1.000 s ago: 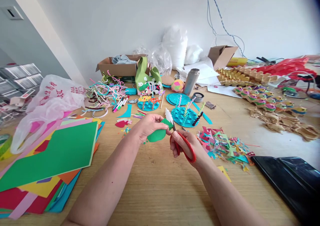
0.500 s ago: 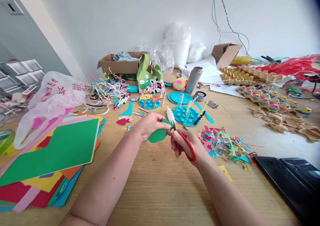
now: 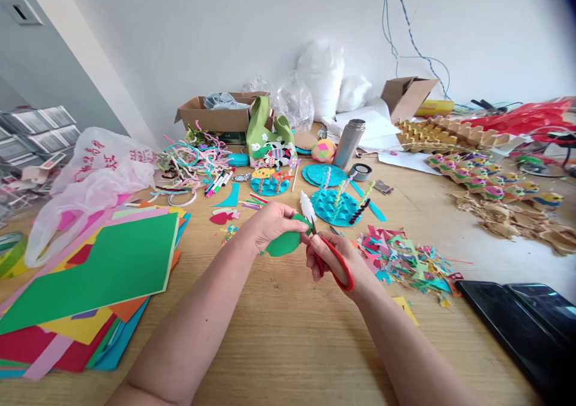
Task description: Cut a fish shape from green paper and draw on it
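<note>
Cutting seems under way: the left hand pinches the green piece above the table, the right hand grips the red-handled scissors at its edge, and the work calls for fingertips clear of the blades.

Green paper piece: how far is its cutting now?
Done: the green piece is loose from any sheet; paper scraps lie piled. In hand: the left hand holds it, the right hand has red-handled scissors at its edge. Left: probably more trimming; amount unclear.
</note>
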`<state>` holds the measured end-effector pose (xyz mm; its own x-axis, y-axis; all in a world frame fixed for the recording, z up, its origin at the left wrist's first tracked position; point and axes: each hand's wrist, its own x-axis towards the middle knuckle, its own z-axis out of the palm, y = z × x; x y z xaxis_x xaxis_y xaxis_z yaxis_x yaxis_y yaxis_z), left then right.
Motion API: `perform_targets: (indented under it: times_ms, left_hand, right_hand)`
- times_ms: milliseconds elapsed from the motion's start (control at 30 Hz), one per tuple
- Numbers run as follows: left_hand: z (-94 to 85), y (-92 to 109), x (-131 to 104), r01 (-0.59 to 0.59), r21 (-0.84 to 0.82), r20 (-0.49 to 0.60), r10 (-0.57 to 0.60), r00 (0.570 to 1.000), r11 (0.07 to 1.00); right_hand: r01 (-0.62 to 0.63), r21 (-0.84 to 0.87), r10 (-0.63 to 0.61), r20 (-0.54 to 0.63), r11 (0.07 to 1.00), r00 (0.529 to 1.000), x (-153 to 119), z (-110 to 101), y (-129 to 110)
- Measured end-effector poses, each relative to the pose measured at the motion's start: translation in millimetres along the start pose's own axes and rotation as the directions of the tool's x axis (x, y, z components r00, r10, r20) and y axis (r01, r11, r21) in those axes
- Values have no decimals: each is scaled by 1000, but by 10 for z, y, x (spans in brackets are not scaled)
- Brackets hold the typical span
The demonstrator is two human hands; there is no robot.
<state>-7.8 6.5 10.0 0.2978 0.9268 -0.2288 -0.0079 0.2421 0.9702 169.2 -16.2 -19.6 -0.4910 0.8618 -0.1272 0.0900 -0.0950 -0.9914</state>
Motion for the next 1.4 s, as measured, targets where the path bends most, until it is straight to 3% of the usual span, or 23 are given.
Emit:
perform_targets:
  times_ms: [933, 1400]
  left_hand:
    - [12, 13, -2, 17, 35, -24, -16, 1000, 999]
    - [-5, 10, -1, 22, -26, 24, -22, 999, 999]
  right_hand:
    - [19, -10, -19, 23, 1000, 1000, 17, -3, 16]
    - [7, -76, -7, 5, 997, 1000, 20, 1, -7]
